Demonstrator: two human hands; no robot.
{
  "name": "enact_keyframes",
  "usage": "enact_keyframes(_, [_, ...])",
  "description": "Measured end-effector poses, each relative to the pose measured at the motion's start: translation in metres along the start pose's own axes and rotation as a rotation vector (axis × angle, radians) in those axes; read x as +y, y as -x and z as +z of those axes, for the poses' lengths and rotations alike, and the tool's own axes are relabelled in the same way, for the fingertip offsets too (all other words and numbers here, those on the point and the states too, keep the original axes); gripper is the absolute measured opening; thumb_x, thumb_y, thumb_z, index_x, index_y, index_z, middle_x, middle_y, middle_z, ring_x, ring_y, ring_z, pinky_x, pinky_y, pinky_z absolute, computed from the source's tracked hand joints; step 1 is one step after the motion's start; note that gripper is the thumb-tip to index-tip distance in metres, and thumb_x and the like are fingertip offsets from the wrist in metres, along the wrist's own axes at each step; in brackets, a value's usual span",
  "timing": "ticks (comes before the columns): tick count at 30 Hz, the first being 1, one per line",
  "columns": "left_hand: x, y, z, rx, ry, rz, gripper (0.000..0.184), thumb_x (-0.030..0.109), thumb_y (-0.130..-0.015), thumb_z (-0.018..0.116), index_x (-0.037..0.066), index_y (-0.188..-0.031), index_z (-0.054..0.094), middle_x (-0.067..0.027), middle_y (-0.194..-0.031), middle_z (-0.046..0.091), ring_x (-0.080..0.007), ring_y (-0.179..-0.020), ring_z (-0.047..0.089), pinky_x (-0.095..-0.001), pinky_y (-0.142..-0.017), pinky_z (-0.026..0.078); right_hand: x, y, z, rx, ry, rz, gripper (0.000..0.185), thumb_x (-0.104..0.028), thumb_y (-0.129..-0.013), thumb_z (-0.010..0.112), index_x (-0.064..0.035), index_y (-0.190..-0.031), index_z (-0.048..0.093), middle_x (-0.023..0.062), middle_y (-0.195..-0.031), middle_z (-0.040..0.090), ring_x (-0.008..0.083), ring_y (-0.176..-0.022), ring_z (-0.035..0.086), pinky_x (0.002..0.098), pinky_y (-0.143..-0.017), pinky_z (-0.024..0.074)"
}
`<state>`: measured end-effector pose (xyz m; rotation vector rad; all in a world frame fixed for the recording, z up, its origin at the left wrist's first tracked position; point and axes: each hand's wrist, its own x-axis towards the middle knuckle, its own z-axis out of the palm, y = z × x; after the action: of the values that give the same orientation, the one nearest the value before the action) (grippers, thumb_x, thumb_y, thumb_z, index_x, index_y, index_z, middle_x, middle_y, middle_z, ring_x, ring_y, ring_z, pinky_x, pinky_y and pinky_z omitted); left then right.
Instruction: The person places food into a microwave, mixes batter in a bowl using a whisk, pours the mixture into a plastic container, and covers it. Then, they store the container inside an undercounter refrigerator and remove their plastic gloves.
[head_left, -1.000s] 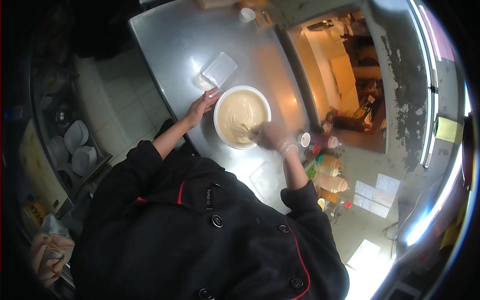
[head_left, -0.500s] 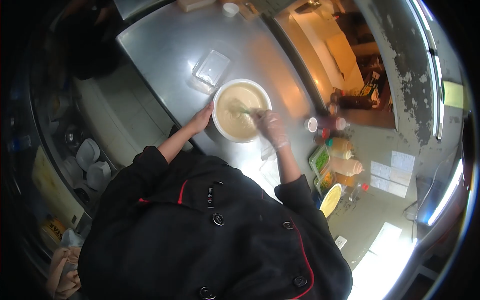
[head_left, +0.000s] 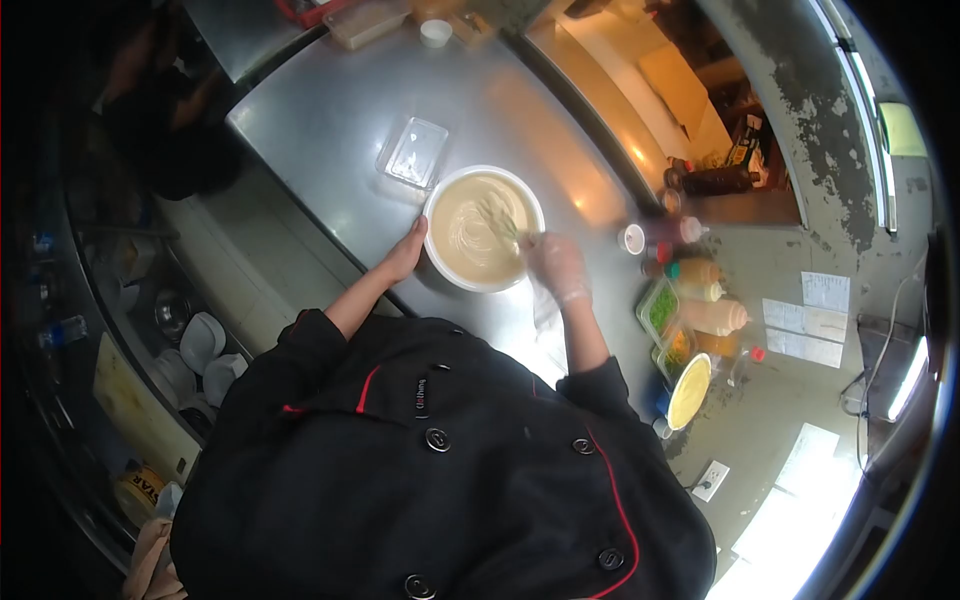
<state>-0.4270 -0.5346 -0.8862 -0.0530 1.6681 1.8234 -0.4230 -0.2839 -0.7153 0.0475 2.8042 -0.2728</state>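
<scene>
A white round bowl rests on the steel table, holding a thick cream-coloured mixture with swirl marks on its surface. My left hand grips the bowl's outer left side, thumb up near the rim. In a clear plastic glove, my right hand is closed round the handle of a whisk. The whisk slants into the mixture from the bowl's right side, its wires partly sunk. Just beyond the bowl lies a clear rectangular plastic container.
Squeeze bottles, a tub of chopped greens and a yellow-filled container line the right side. A small white cup stands at the far edge. Another person is at the upper left. White bowls sit on a shelf at left.
The whisk has swung up and to the right within the bowl, and my right hand has moved slightly right and down. My left hand keeps its hold. The camera view has shifted a little.
</scene>
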Motion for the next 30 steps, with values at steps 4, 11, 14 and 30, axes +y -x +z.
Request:
enact_keyframes(4, [-0.002, 0.004, -0.006, -0.039, 0.053, -0.072, 0.086, 0.068, -0.096, 0.017, 0.004, -0.154, 0.014, -0.0157, -0.156, 0.024, -0.0293, -0.144, 0.023, -0.0417, -0.114, 0.026, -0.034, 0.028, -0.028, -0.246, 0.08, -0.163, 0.03, -0.029, -0.09, 0.051, -0.0089, -0.094, 0.072, 0.0174, -0.086, 0.068, 0.0377, -0.081, 0.066, 0.0453, -0.075, 0.0524])
enact_keyframes(11, [0.013, 0.01, 0.001, 0.005, 0.056, -0.094, 0.091, 0.08, -0.088, 0.015, 0.018, -0.155, 0.013, -0.0114, -0.155, 0.028, -0.028, -0.14, 0.032, -0.0503, -0.104, 0.036, -0.009, 0.021, 0.034, -0.022, 0.018, -0.082, 0.026, -0.029, -0.094, 0.049, -0.014, -0.095, 0.07, 0.0165, -0.075, 0.067, 0.0349, -0.074, 0.067, 0.0484, -0.066, 0.0523])
enact_keyframes(14, [0.02, 0.018, -0.004, -0.003, 0.029, -0.055, 0.092, 0.081, -0.087, 0.014, 0.021, -0.156, 0.002, -0.0115, -0.159, 0.019, -0.0308, -0.141, 0.029, -0.0528, -0.104, 0.035, 0.006, 0.033, 0.034, 0.026, -0.014, -0.242, 0.026, -0.03, -0.094, 0.05, -0.0125, -0.095, 0.069, 0.0175, -0.072, 0.066, 0.0345, -0.068, 0.067, 0.0488, -0.062, 0.0518])
enact_keyframes(30, [0.03, 0.031, -0.009, -0.046, 0.07, -0.004, 0.091, 0.082, -0.087, 0.013, 0.025, -0.156, 0.001, -0.0133, -0.158, 0.02, -0.0301, -0.138, 0.034, -0.0484, -0.102, 0.037, 0.04, 0.007, 0.008, 0.05, -0.176, 0.06, 0.029, -0.039, -0.091, 0.057, -0.0163, -0.099, 0.074, 0.0162, -0.093, 0.068, 0.0355, -0.082, 0.066, 0.0428, -0.079, 0.0514])
